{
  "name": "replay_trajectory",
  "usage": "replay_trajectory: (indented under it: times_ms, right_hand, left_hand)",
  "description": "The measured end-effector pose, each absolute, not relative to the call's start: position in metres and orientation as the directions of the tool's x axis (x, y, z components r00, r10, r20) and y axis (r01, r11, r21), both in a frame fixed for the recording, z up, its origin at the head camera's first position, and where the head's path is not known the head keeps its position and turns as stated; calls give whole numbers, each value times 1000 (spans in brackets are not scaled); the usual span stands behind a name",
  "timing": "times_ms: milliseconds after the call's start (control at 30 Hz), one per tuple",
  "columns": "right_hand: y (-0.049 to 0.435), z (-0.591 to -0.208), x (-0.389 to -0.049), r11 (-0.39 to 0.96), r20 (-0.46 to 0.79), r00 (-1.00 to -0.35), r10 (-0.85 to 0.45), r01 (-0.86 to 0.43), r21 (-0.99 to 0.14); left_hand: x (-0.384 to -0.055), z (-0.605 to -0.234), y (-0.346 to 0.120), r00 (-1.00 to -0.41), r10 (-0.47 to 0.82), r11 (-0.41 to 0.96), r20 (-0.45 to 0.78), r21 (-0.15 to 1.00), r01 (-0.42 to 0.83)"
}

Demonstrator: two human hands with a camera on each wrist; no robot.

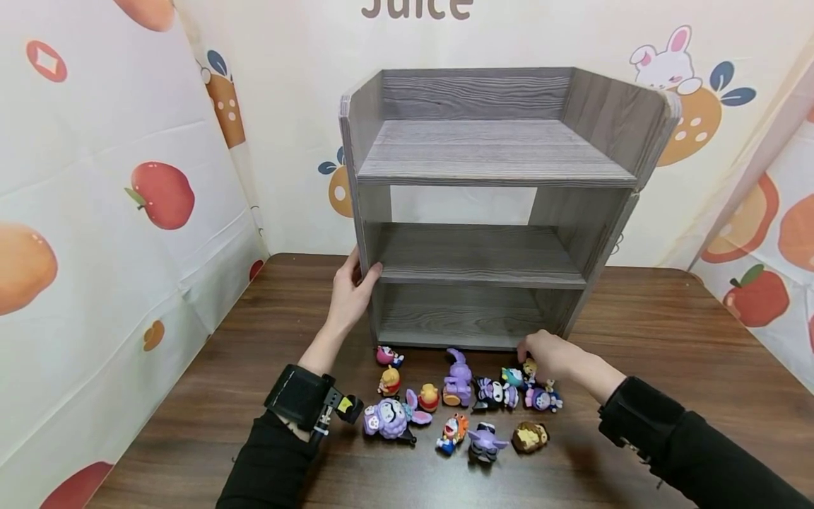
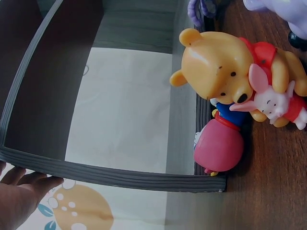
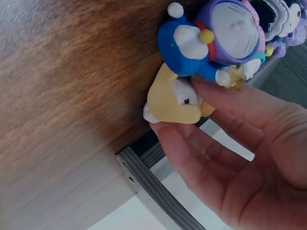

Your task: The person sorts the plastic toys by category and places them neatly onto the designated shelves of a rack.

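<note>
A grey wood-grain shelf unit [image 1: 496, 155] stands at the back of the table. My left hand [image 1: 346, 297] grips its left side panel, thumb at the front edge and fingers on the outer face. Near the unit's lower right front corner, my right hand [image 1: 552, 353] pinches a small yellow figurine with a white face patch [image 3: 172, 103] between thumb and fingers. A blue and purple figurine [image 3: 187, 45] overlaps it in the right wrist view. By the lower left corner lie a pink-headed figurine [image 2: 218, 146] and a yellow bear figurine in a red top [image 2: 216, 62].
More figurines crowd the table before the unit: a big lavender one [image 1: 388, 418], a purple one with a raised tail [image 1: 457, 382], an orange-and-blue one [image 1: 452, 433] and a brown one [image 1: 530, 437]. Fruit-printed cloth [image 1: 127, 283] hangs behind and at both sides.
</note>
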State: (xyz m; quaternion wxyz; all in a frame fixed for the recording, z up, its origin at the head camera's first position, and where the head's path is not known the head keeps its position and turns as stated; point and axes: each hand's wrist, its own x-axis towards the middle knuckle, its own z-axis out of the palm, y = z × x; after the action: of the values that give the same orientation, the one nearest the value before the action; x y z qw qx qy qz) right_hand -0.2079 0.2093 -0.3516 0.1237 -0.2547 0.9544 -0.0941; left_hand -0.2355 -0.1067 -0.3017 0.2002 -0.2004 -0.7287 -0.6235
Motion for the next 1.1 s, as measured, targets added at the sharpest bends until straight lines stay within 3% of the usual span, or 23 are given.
replay_trajectory:
  times_ms: [433, 767, 1100]
  right_hand:
    - [229, -359, -213, 730, 28, -798, -602, -564, -387]
    - [240, -371, -209, 711, 128, -852, -507, -498, -497]
    - [243, -378, -203, 709, 188, -867, -461, -487, -510]
  left_hand:
    - [-258, -323, -112, -833, 42, 131, 552, 823, 552]
    - [-250, -316, -110, -831, 38, 143, 554, 820, 554]
    - [-239, -305, -107, -842, 36, 137, 539, 832, 538]
